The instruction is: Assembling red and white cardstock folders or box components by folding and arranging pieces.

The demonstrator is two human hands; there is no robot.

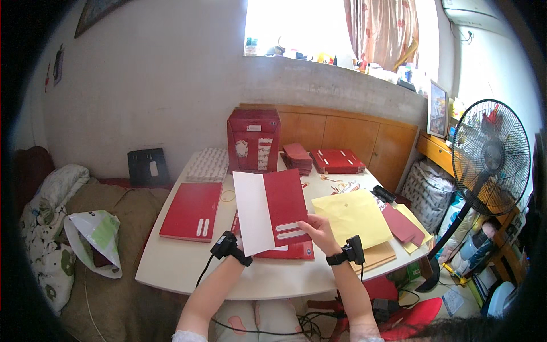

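An opened card folder point(288, 205), one leaf white and the other dark red with two white label strips, is held up above the table. My right hand point(321, 232) is closed on its lower right edge, thumb on the red front beside the strips. At the lower left corner of the white leaf, my left hand point(241, 245) grips the folder, most of its fingers hidden behind it. Under the held folder lies another red folder point(293, 251), largely covered. A flat red folder point(192, 211) with two white strips rests to the left.
On the white table point(171, 277) stand a red file box point(254, 134), a patterned stack point(207, 165), small red cards point(297, 158) and stacked red folders point(338, 161). Yellow sheets point(351, 216) lie right. A fan point(491, 157) stands right; a bed point(137, 228) is left.
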